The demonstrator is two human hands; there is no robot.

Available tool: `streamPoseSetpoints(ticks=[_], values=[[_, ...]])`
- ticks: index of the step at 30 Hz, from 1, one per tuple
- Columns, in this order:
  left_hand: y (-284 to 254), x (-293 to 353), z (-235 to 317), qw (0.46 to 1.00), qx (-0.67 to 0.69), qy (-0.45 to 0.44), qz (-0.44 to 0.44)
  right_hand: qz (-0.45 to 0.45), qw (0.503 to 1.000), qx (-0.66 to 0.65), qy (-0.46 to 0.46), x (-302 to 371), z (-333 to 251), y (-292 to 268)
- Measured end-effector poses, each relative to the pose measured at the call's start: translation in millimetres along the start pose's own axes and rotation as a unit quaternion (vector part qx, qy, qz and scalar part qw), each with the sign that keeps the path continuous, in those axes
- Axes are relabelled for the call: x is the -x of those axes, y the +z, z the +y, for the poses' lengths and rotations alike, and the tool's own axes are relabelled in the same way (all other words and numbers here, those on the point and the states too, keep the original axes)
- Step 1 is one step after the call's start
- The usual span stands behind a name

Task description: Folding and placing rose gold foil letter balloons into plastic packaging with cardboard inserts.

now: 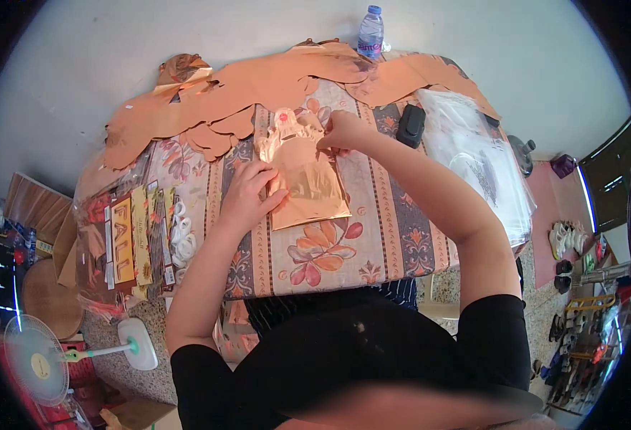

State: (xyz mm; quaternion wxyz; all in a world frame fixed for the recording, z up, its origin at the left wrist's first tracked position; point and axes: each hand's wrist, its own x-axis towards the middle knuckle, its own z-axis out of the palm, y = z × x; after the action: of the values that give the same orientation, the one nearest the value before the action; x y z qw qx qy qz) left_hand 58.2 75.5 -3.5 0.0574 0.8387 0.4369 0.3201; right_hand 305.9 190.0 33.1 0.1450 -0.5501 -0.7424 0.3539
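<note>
A folded rose-gold foil piece, which looks like a deflated foil balloon (pixel 307 188), lies flat on the patterned tablecloth in front of me. Its lower part is a smooth rectangle; the top is crumpled and bears a small red round spot (pixel 283 116). My left hand (pixel 249 192) rests on its left edge, thumb and fingers apart on the foil. At the upper right edge, my right hand (pixel 344 133) is closed in a pinch on the foil, its fingertips partly hidden.
More flat rose-gold foil (pixel 272 82) spreads along the table's far side. A water bottle (pixel 371 32) stands behind it. To the right lie a black case (pixel 411 125) and clear plastic bags (pixel 473 158). Packaged decorations (pixel 122 240) and white coils (pixel 181 233) lie left; a fan (pixel 40 362) stands beyond.
</note>
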Motion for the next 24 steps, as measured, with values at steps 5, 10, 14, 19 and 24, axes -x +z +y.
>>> streamPoseSetpoints(ticks=[5, 10, 14, 19, 24], values=[[-3.2, 1.5, -0.4, 1.000, -0.015, -0.005, -0.012, -0.042, 0.998, 0.040, 0.035, -1.9, -15.5, -3.9], [-2.4, 0.0, 0.9, 1.000, 0.000, -0.007, -0.004, -0.070, 0.996, 0.035, 0.041, -13.6, -12.2, -7.9], [-2.7, 0.2, 0.4, 1.000, 0.024, -0.015, -0.002, -0.107, 0.992, 0.009, 0.067, -20.2, -4.8, -7.0], [-2.0, 0.6, -1.3, 1.000, 0.023, -0.006, -0.001, -0.141, 0.987, -0.075, 0.032, -18.5, 0.1, -9.7], [-0.6, 1.9, -2.7, 1.000, 0.021, -0.009, 0.001, -0.176, 0.956, -0.230, 0.046, -14.9, 7.2, -10.1]])
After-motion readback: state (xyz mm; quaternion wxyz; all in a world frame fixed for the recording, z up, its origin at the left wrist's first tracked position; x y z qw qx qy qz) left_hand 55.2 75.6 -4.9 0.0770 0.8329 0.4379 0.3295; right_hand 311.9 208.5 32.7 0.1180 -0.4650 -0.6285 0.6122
